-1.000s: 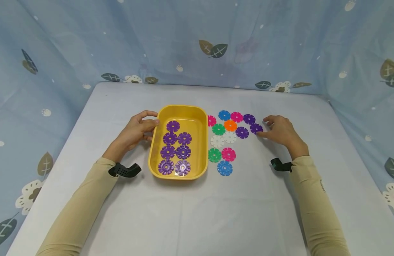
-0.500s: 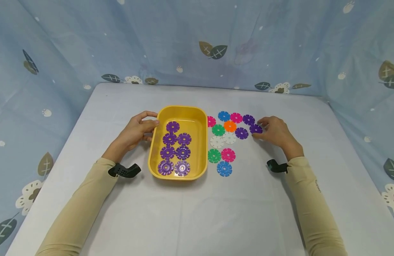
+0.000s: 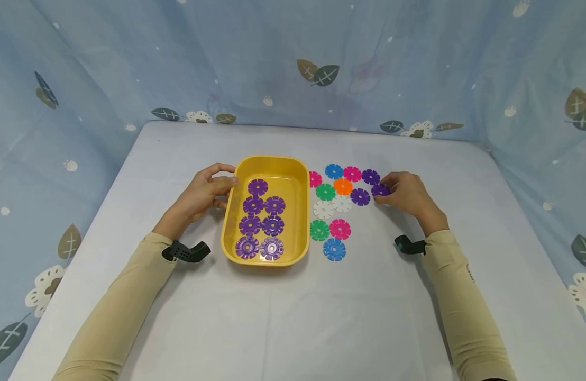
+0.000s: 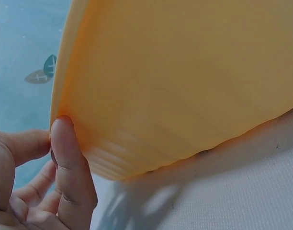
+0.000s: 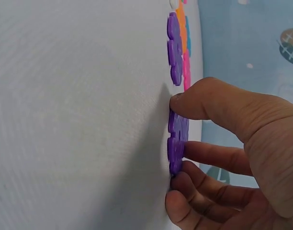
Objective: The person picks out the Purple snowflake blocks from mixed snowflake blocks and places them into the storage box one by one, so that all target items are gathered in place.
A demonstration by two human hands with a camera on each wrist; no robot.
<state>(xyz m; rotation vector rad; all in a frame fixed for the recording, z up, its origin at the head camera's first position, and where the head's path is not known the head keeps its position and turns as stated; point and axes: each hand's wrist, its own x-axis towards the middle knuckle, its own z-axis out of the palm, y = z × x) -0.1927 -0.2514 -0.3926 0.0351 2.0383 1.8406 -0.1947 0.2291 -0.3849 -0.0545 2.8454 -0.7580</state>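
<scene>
A yellow plastic tray point(image 3: 298, 254) stands left of the middle of the table, with several purple notched interlocking discs point(image 3: 273, 225) lying in it. My left hand point(image 3: 198, 197) holds the tray at its left side; the left wrist view shows the thumb point(image 4: 67, 143) against the outer wall, with a finger at the rim. At the right end of the loose discs, my right hand point(image 3: 409, 197) pinches a purple interlocking disc point(image 5: 176, 143) by its edges between thumb and fingers. That disc is partly covered by the fingertips, low at the white cloth.
Loose interlocking discs lie right of the tray: two more purple ones, including one purple disc point(image 3: 360, 197), an orange disc point(image 3: 342, 186), and pink, green, blue and white ones. One pink disc point(image 3: 314, 179) is partly hidden by the tray wall. A blue patterned curtain point(image 3: 274, 63) hangs behind the table.
My right hand has moved slightly left, and its thumb and fingers have closed on the purple disc at the right end. The left hand and the tray have stayed in place.
</scene>
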